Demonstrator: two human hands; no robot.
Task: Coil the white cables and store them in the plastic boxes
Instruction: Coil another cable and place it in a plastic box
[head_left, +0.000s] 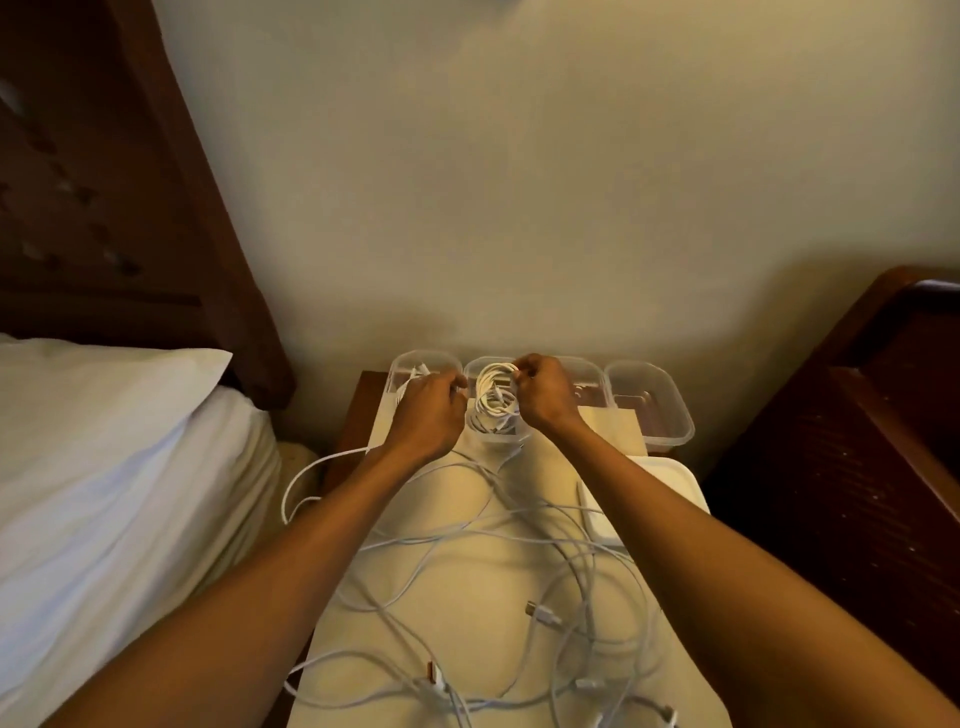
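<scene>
The right hand (543, 397) has its fingers (519, 371) clenched in a pinch on the top of the cable coil (496, 400). The coil sits partly down in a clear plastic box (493, 440), second from the left in a row of four at the far edge of the bench (467, 582). The left hand (426, 415) is curled just left of the coil, over the neighbouring box (415, 361), which has cable in it. The back of that hand hides the fingertips, so I cannot tell what, if anything, they grasp. A tail from the coil runs back toward the wrists and joins the loose white cables (488, 540) tangled on the bench under both forearms, a USB plug (540, 613) among them.

The coil should be light, limp and springy (thin charging lead tends to unwind once released). It looks best held across several turns at once, on opposite sides, and tucked below the box's rim before the fingers open. Pulling the tail would likely drag the tangle along. The plug ends are the stiff parts, so sharp bends there are worth avoiding.
</scene>
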